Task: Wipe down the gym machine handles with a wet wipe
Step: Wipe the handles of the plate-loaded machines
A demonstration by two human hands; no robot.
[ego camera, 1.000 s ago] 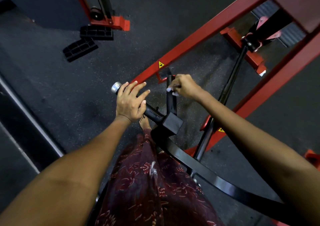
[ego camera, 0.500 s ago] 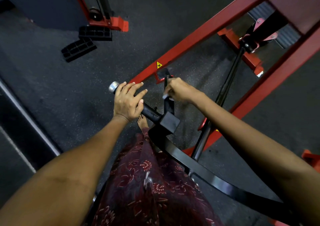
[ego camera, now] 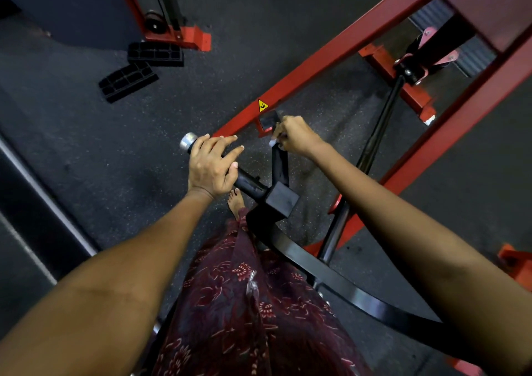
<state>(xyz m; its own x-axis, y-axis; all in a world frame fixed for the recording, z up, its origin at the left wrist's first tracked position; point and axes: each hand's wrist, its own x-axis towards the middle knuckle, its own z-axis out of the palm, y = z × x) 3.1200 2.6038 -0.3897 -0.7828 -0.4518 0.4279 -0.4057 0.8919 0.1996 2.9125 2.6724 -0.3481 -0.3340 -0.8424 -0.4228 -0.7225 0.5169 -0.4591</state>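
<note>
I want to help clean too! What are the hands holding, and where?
Right hand grips wet wipe around upright handle's top; left hand rests on side handle.

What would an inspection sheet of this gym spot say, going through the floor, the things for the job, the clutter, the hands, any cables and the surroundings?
Surface: dark speckled rubber floor.
Job's things: black side handle with a silver end cap; black upright handle; a bit of white wet wipe showing at the right hand.
Clutter: two black ribbed blocks lying on the floor.
Hands: left hand rests on the side handle, fingers straight; right hand grips the upright handle's top with the wipe.
Cables: one thin cable runs down to a pulley on the far machine.
Surroundings: red machine frame, curved black arm, bare foot.
</note>
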